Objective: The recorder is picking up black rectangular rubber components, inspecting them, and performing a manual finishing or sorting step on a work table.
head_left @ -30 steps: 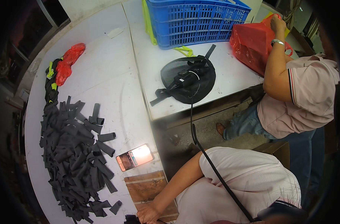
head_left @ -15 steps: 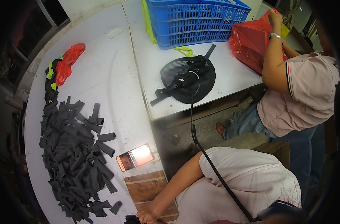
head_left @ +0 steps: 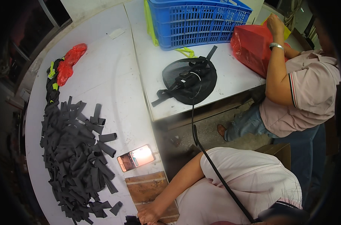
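Observation:
My right arm reaches in from a light short-sleeved shirt at the bottom. Its hand (head_left: 149, 213) rests by the wooden board (head_left: 146, 189) at the table edge. The fingers are bent round dark material, a black fabric piece (head_left: 131, 220) cut off by the lower edge, so their tips show only in part. My left hand is out of the picture. Left of my hand lies a big heap of short black fabric tubes (head_left: 71, 161), some loose at its right side. A lit phone (head_left: 136, 158) sits on the table between heap and board.
A co-worker's hand (head_left: 276, 25) holds a red plastic bag (head_left: 251, 47) beside a blue crate (head_left: 200, 24). A black mesh headset (head_left: 189, 80) lies on the right table, its cable (head_left: 219, 174) running to my shirt. Another red bag (head_left: 71, 63) lies behind the heap on a black bundle.
The co-worker's raised hand has come down a little and the red bag's top has changed shape. My right hand stays in place. The view has shifted slightly.

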A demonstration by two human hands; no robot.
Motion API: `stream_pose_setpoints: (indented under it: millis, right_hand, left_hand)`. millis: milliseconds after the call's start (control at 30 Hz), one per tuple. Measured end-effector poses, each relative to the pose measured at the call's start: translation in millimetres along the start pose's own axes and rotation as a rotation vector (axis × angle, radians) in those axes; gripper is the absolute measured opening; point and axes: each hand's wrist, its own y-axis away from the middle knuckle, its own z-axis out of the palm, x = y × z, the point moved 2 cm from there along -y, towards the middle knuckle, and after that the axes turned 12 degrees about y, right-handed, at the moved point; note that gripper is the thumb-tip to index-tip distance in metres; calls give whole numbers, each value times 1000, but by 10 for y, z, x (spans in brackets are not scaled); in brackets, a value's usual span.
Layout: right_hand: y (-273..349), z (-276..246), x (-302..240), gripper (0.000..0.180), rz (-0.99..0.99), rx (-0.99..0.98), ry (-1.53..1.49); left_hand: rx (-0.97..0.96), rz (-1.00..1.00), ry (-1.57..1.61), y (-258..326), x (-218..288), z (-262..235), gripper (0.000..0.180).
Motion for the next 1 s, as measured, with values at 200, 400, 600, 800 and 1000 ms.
stream_pose_setpoints:
  millis: [200, 400, 600, 800, 1000]
  right_hand:
    - [-6, 16, -1, 30, -9, -10, -24]
    - [-53, 54, 30, 28, 23, -14, -18]
    - [24, -60, 34, 25, 50, -21, -19]
    - [22, -25, 30, 23, 80, -24, -18]
    - [-20, 38, 58, 21, 110, -27, -19]
  left_hand:
    - [-124, -307, 318, -192, 139, -140, 28]
    - [-17, -284, 427, -150, 64, 1, 25]
    - [-35, -307, 425, 5, 3, 119, 24]
    - [-56, -326, 428, 105, -45, 215, 23]
    - [-77, -345, 427, 189, -101, 280, 22]
